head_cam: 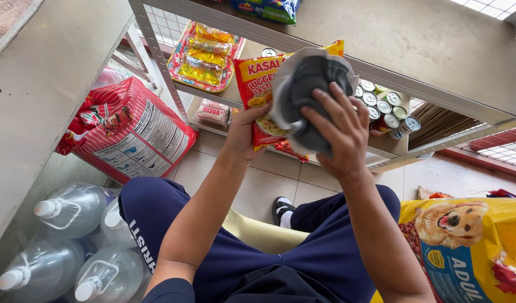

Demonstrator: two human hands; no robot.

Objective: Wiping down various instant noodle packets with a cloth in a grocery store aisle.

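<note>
My left hand (244, 132) grips an orange and yellow food packet (257, 90) by its lower left side, holding it up in front of the shelves. My right hand (339, 132) presses a grey and white cloth (308, 84) against the face of that packet, fingers spread over the cloth. The cloth covers most of the packet's right half. I am seated on a pale plastic stool (263, 233), with dark blue trousers over my knees.
A metal shelf rack (157, 50) holds several cans (390, 112) and a red tray of yellow packets (204, 53). A red sack (129, 129) and clear water jugs (72, 210) sit on the left. A yellow pet food bag (466, 247) lies on the right.
</note>
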